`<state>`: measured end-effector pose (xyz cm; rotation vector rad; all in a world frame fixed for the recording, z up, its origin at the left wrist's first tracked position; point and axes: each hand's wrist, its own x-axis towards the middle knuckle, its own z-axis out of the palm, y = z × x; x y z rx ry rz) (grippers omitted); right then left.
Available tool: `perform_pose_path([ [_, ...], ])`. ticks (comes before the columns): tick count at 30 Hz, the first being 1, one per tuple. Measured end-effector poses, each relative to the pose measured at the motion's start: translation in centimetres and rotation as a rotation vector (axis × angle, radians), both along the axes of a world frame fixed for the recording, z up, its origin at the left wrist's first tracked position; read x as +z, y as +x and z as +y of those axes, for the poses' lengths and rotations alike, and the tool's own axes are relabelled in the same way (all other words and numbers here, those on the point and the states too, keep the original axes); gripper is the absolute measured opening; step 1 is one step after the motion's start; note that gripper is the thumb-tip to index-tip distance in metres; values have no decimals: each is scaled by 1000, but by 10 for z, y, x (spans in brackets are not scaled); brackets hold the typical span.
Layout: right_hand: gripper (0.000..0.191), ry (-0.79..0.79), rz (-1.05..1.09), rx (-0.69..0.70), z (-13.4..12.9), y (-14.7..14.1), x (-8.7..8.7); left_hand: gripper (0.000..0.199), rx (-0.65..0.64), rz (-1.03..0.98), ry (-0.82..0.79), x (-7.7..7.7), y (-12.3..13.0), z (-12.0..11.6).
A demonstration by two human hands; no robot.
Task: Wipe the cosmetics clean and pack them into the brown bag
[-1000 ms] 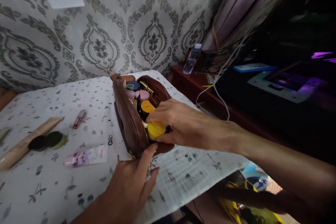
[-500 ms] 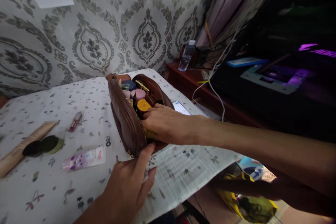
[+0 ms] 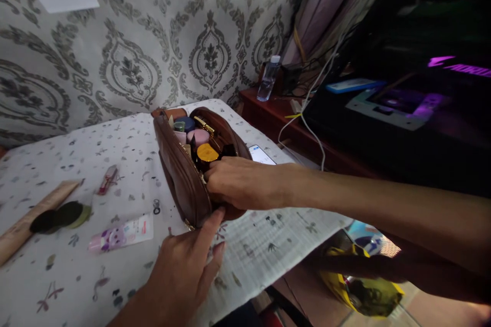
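Observation:
A brown zipped bag [image 3: 178, 179] lies unzipped on the patterned white cloth [image 3: 126, 148]. Inside it show a yellow-lidded jar [image 3: 207, 152], a pink round item [image 3: 198, 136], a dark blue round item [image 3: 185, 123] and a gold piece [image 3: 204, 123]. My right hand [image 3: 241, 182] reaches into the near end of the bag beside the yellow lid; its fingertips are hidden inside. At the bag's near corner, my left hand [image 3: 187, 260] rests with fingers apart, the index fingertip touching the bag's edge.
Left on the cloth lie a beige tube [image 3: 46, 209], a green round compact [image 3: 63, 216], a small pink tube [image 3: 107, 180] and a purple-white tube [image 3: 120, 234]. Behind the bag's right side is a phone [image 3: 261, 155]. A bottle [image 3: 269, 79] stands on the red-brown desk [image 3: 255, 99], near white cables.
My right hand has shifted slightly within the bag, and its fingers now sit lower beside the yellow lid. The whole view has moved a little.

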<state>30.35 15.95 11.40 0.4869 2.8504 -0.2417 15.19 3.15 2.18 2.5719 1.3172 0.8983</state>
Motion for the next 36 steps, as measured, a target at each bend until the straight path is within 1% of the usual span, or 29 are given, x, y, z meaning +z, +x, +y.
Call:
perform_pose_path([
  [3,14,-24,-22,10,-2,-2,-3,34,29,82,74,5,-2,3],
  [6,14,-22,-2,13,-2,-3,-6,32,119,319,180,12,-8,5],
  [8,15,-19,22,8,-2,-3,-7,35,173,502,233,16,-13,4],
  [9,15,-22,36,6,-2,-2,-7,37,186,567,251,18,-15,4],
  [11,19,-41,66,7,-1,2,-5,40,174,631,275,19,-19,2],
  [14,23,-44,158,-11,3,12,-1,38,128,616,291,18,-21,1],
  [18,22,62,466,-136,11,27,6,38,90,540,316,14,-22,2],
  [21,22,50,596,-179,15,35,9,41,69,529,293,12,-23,1],
  [25,24,-45,626,-138,17,36,2,49,85,536,248,9,-24,-2],
  [29,27,-76,646,-87,19,35,-8,57,91,538,247,7,-27,-7],
  [31,26,-89,670,-63,21,35,-11,59,87,557,238,5,-29,-8],
  [33,25,-110,691,-60,22,34,-10,60,86,570,236,4,-29,-8],
  [36,25,-162,680,-84,21,31,-3,59,86,570,238,3,-28,-6],
])
